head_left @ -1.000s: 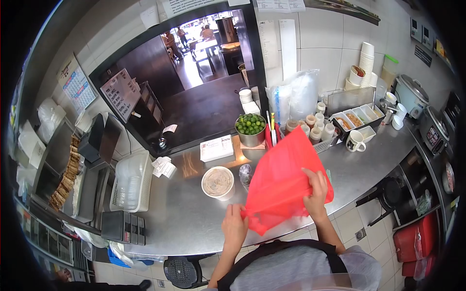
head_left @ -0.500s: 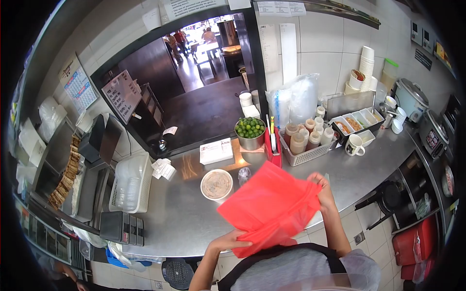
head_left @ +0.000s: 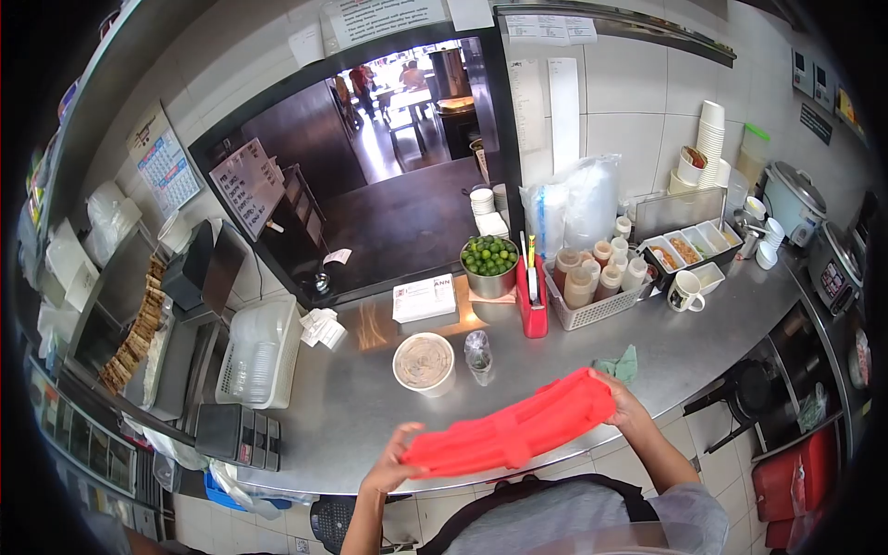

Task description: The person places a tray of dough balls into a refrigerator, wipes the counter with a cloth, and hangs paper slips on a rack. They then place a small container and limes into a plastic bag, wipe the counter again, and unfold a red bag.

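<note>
Stretched between my two hands is a red bag (head_left: 509, 427), held above the front edge of the steel counter and seen as a long, creased strip. My left hand (head_left: 392, 464) is closed on its left end, and my right hand (head_left: 622, 401) grips the right end. Beyond the bag stands a round white tub (head_left: 424, 363) with a light brown, swirled surface showing at its top. Beside that tub is a small clear plastic bag (head_left: 478, 357) whose contents I cannot make out. A green cloth (head_left: 617, 364) lies just past my right hand.
Along the back of the steel counter (head_left: 319, 398) are a white box (head_left: 425, 299), a pot of limes (head_left: 489, 265), a red holder (head_left: 532, 301) and a basket of squeeze bottles (head_left: 599, 287). A mug (head_left: 685, 291) stands further right. At left is a white basket (head_left: 257, 356) of plastic containers.
The red bag has gone from a broad, tilted sheet to a narrow strip. Both hands are lower, with the left further left. The small clear bag and the green cloth now show fully.
</note>
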